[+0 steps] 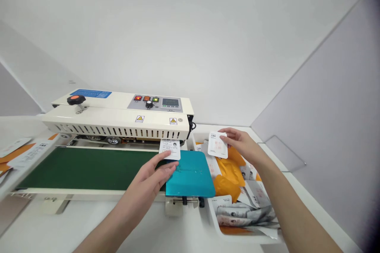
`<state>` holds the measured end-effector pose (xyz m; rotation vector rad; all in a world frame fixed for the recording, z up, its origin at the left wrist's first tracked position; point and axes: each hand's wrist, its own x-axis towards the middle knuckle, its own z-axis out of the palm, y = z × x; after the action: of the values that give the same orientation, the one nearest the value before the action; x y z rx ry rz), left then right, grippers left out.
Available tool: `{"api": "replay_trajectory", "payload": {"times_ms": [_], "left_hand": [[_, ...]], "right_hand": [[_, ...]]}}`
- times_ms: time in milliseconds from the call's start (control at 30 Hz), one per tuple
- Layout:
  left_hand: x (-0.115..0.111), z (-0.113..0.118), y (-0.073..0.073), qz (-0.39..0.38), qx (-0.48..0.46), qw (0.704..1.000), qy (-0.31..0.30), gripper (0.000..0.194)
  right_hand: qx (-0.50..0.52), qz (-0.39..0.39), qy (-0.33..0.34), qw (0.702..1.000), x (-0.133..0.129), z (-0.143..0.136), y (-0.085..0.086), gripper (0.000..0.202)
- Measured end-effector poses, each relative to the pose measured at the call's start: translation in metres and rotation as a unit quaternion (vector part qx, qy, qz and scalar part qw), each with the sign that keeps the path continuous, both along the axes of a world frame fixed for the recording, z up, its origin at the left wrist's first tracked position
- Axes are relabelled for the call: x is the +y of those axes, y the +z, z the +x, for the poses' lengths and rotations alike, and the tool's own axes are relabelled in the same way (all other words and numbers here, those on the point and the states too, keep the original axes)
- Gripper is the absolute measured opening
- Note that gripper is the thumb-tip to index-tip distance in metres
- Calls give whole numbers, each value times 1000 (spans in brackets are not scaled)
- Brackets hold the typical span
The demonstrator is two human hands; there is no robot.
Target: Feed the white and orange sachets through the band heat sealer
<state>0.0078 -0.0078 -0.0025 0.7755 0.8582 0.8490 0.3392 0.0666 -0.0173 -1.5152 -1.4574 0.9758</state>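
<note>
The white printed sachet (170, 148) has its upper edge under the front of the band sealing machine (124, 120). My left hand (154, 172) is stretched out over the belt's right end, with a fingertip touching the sachet's lower part. Its fingers are apart and not wrapped round anything. Another white sachet (217, 145) with red and black print is pinched by its right edge in my right hand (237, 142). That hand is above a white bin (213, 215) filled with orange and white sachets.
A green conveyor belt (83, 168) runs along the machine's front, with a shiny blue plate (191, 175) at its right end. More sachets (26, 154) lie at the far left. A thin wire stand (285, 152) is beside the right wall.
</note>
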Motion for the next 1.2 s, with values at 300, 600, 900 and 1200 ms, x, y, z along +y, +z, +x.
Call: {"api": "replay_trajectory", "payload": {"times_ms": [300, 600, 900, 1200], "left_hand": [[-8, 5, -1, 21, 12, 999, -43, 43], [23, 37, -5, 220, 125, 961, -114, 35], [27, 40, -8, 196, 135, 962, -133, 21], [14, 37, 1, 111, 76, 974, -185, 33]], "right_hand": [[208, -57, 106, 971, -6, -14, 8, 19], [179, -82, 203, 959, -11, -25, 3, 20], [157, -89, 247, 952, -10, -29, -1, 25], [127, -98, 217, 963, -12, -29, -3, 28]]}}
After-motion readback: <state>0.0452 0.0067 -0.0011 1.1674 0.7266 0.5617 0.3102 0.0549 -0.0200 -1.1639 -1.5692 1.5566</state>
